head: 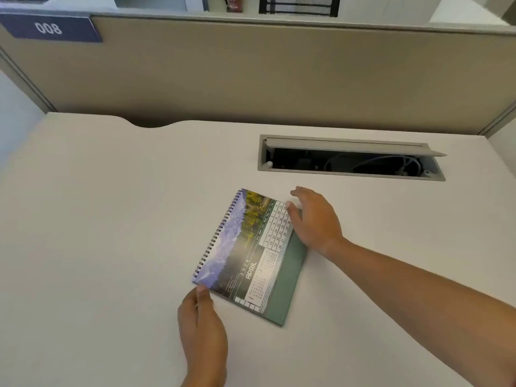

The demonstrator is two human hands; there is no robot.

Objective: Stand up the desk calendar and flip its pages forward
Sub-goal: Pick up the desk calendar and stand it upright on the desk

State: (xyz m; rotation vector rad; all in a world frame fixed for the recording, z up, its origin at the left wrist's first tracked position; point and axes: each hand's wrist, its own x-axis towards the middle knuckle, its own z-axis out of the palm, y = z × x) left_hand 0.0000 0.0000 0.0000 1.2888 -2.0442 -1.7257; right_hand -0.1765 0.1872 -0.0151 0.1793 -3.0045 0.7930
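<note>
The desk calendar [245,255] lies flat on the white desk [111,219], turned sideways, its black spiral binding along the left edge and its green base sticking out at the right. The top page shows a mountain photo and the word APRIL. My left hand [202,328] is at the calendar's near left corner, fingertips touching that corner. My right hand [314,219] rests at the far right edge, thumb on the page's date grid, fingers spread beside the green base. Whether either hand grips the calendar is not clear.
An open cable tray [351,157] with a raised lid and wires inside is set in the desk behind the calendar. A beige partition [279,74] closes the back, with a blue "008" label [50,27] at top left. A curved notch cuts the desk's far edge.
</note>
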